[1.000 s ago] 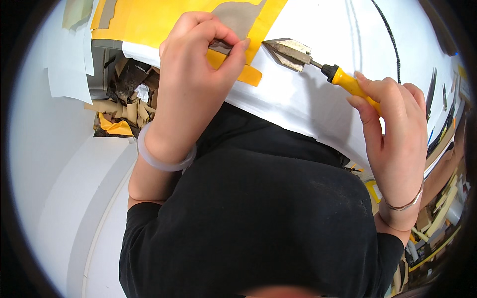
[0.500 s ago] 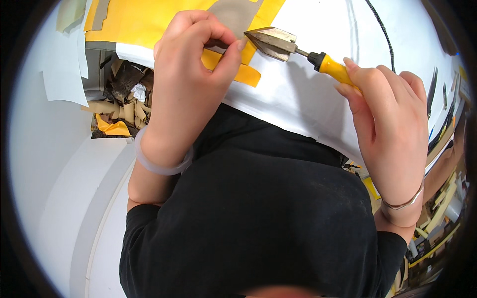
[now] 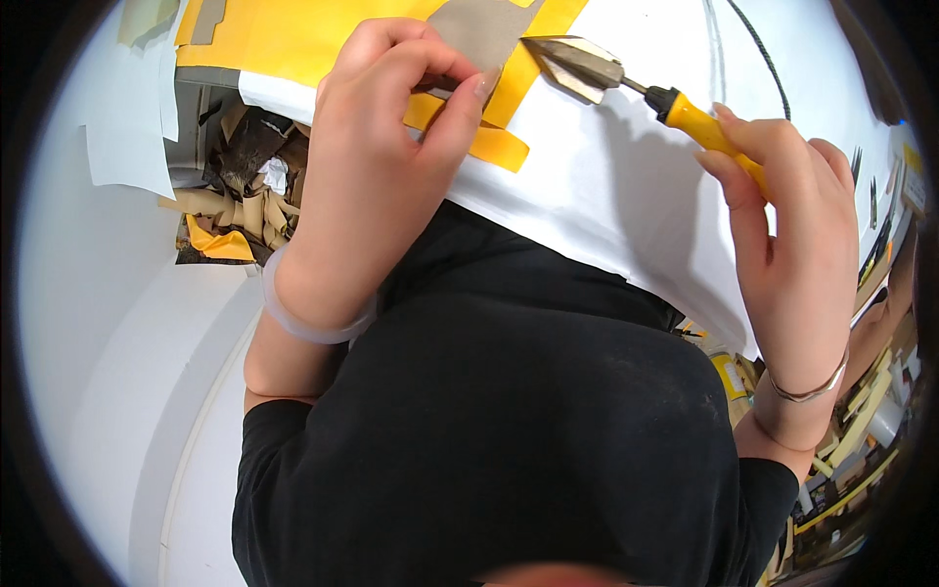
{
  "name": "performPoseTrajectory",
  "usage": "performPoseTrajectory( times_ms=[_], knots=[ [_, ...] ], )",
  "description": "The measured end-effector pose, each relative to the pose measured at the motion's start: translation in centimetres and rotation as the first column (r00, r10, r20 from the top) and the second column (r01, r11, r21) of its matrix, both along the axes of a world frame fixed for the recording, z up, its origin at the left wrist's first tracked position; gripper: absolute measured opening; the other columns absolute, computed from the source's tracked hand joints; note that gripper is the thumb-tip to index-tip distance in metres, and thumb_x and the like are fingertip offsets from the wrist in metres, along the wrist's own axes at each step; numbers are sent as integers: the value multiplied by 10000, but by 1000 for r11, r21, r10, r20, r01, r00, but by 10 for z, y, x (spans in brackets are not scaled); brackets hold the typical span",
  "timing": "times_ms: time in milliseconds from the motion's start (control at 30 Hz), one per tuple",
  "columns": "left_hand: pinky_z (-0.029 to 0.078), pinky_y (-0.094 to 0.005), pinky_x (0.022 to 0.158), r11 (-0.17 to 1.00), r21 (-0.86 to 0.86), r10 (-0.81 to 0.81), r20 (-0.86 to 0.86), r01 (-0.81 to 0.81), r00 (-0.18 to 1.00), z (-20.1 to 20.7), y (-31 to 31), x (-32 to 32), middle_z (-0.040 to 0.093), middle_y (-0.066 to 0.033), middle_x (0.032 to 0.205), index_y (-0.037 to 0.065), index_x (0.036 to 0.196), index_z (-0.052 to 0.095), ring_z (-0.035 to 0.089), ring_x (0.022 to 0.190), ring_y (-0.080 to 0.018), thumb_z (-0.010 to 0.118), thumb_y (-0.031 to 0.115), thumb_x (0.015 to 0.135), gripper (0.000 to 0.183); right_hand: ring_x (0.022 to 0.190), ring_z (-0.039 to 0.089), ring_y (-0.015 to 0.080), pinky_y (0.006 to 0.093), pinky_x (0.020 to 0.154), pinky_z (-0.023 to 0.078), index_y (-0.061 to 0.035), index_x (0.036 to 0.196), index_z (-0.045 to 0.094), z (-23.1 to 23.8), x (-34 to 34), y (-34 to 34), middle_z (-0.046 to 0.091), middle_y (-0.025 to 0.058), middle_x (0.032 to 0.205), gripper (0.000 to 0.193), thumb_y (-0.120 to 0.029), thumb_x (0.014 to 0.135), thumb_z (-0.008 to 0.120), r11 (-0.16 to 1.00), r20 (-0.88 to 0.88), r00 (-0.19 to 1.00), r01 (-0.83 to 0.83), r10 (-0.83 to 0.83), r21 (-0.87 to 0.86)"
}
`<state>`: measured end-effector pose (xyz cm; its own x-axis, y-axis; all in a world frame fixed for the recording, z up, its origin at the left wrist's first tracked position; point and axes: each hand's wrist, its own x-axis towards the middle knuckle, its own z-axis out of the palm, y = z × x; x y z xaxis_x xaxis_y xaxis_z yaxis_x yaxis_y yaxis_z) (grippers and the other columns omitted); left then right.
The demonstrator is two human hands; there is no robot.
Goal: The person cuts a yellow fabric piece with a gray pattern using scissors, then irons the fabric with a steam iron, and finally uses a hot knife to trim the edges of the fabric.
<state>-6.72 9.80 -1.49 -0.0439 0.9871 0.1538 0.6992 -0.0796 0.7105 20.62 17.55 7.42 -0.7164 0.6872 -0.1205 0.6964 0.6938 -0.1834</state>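
My right hand (image 3: 782, 186) holds a tool by its yellow handle (image 3: 699, 122). A thin shaft joins the handle to a pointed, finned metal head (image 3: 577, 67), which points left toward a yellow strip. My left hand (image 3: 401, 117) is closed in a pinch, thumb against forefinger, beside a grey-brown flat piece (image 3: 479, 34); what the fingertips hold is hidden. Beneath and around this hand lies yellow sheet material (image 3: 284, 39), leather-like, with a yellow strip (image 3: 504, 149) sticking out to the right of the thumb.
White paper (image 3: 587, 196) covers the work table. Below its left part, a bin holds brown and yellow scraps (image 3: 249, 205). A black cord (image 3: 758, 49) runs along the far right. Several dark tools and offcuts (image 3: 875, 382) lie at the right rim.
The tool in my right hand has shifted right and slightly up, its tip now farther from my left fingertips. My left hand stays pinched, nearly in place.
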Motion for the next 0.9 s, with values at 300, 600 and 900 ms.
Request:
performPoseTrajectory(
  times_ms=[300,600,900],
  knots=[
    [618,-269,867,999,42,-29,-96,33,995,-4,-7,-1,644,-79,1147,-12,1000,726,718,945,-154,825,18,911,136,879,620,251,318,759,527,-48,1162,729,-1,8,-13,744,88,1023,195,-52,972,769,999,-37,999,37,-38,-20],
    [614,-274,915,1000,-19,1,10,-1,1000,-5,-4,2,632,-89,1188,-17,986,716,710,1002,-159,795,0,928,99,841,595,244,334,777,499,-42,1157,730,2,6,-15,725,91,955,212,-45,953,787,999,-43,999,14,-16,-28],
    [620,-278,907,999,36,-17,-20,18,1000,-10,-6,1,637,-87,1190,-12,1001,715,718,1003,-158,791,-4,923,110,811,571,244,346,807,487,-42,1154,725,4,8,-19,704,86,940,240,-57,929,809,999,-39,999,-33,31,-41]
  ],
)
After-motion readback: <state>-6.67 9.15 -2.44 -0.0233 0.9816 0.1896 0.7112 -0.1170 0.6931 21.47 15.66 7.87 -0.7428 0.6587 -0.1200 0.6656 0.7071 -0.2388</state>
